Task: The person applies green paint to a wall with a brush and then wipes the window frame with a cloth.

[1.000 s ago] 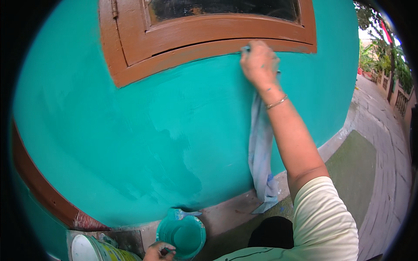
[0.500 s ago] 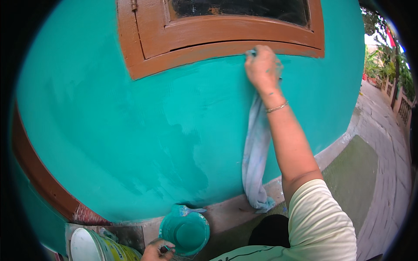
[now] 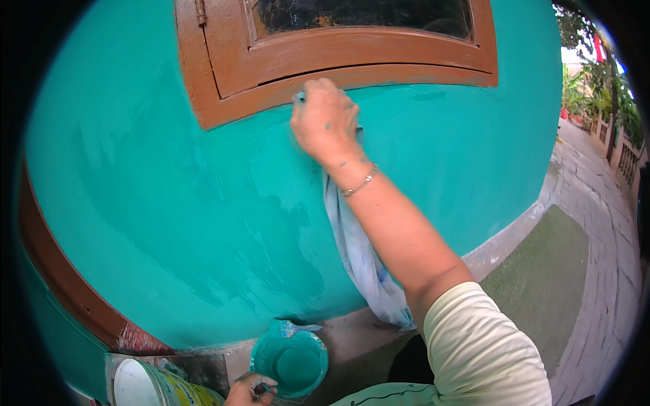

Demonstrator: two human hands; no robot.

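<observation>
Head view: right hand (image 3: 325, 120) fingers clench cloth (image 3: 359, 257) under window frame (image 3: 338, 74), paint tub (image 3: 290, 362) below

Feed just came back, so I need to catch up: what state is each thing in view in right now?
right hand: pressing the cloth against the window frame's lower edge
cloth: bunched at the top, the rest hanging down
window frame: brown, shut
wall: teal, patchy, glossy
paint tub: open, teal inside
left hand: gripping a dark handle

The right hand (image 3: 325, 122) has slid its cloth (image 3: 362, 254) leftward along the brown window frame (image 3: 352, 78) (lower edge).
</observation>
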